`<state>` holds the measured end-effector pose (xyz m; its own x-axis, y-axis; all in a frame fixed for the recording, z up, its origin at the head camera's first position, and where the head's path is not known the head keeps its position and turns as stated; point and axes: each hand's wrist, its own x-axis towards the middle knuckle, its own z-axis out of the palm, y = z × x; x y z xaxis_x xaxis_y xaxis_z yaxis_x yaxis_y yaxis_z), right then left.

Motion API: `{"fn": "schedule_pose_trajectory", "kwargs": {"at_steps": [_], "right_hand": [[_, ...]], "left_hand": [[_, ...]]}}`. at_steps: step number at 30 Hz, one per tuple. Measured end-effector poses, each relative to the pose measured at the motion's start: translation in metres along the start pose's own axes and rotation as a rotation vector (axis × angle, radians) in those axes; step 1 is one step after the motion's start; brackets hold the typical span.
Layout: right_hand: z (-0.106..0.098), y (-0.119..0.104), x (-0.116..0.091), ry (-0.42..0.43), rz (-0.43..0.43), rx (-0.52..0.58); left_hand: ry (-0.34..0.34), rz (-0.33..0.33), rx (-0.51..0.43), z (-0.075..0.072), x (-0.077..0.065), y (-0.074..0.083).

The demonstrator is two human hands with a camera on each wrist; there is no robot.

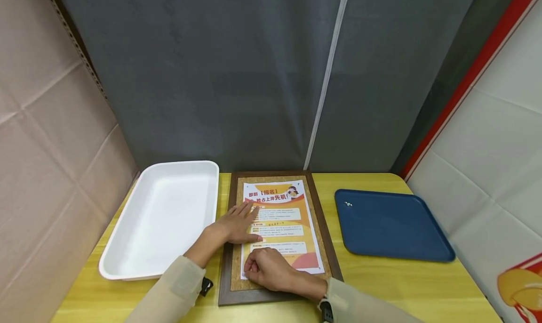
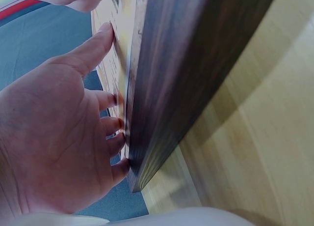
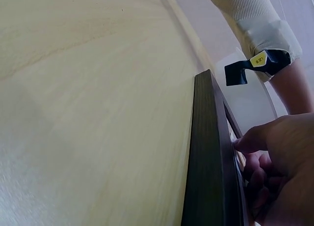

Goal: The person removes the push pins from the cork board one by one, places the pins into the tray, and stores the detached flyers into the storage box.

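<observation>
A printed orange-and-white poster (image 1: 311, 247) lies on a cork board (image 1: 237, 266) with a dark brown wooden frame (image 1: 326, 219). My left hand (image 1: 239, 224) rests on the poster's left side, its fingers spread and straight; in the left wrist view the fingertips (image 2: 120, 169) touch the board's face. At the poster's lower left corner, my right hand (image 1: 268, 269) is curled. In the right wrist view its thumb (image 3: 250, 140) presses toward the board beside the frame; anything under the thumb is hidden. Small specks mark the poster's upper corners, too tiny to identify.
A white tray (image 1: 211, 210) stands left of the board on the yellow wooden table (image 1: 381, 285). To the right lies a dark blue tray (image 1: 394, 229) with a few tiny shiny pieces (image 1: 348, 204) near its upper left. A grey curtain (image 1: 211, 78) closes off the back.
</observation>
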<state>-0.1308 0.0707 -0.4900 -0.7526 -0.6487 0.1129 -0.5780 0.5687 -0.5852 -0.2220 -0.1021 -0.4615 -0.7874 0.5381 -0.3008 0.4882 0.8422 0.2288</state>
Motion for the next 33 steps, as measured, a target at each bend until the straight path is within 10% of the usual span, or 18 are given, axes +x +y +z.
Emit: {"fn": "schedule_pose_trajectory", "kwargs": {"at_steps": [22,33], "right_hand": [[-0.0008,0.0011,-0.0014,-0.016,-0.003,0.035],[-0.0052,0.0044,-0.0067,-0.060,0.035,0.231]], "left_hand": [[0.006,0.000,-0.005,0.0006,-0.0014,0.0009],[0.002,-0.001,-0.002,0.0010,-0.0009,-0.0002]]}}
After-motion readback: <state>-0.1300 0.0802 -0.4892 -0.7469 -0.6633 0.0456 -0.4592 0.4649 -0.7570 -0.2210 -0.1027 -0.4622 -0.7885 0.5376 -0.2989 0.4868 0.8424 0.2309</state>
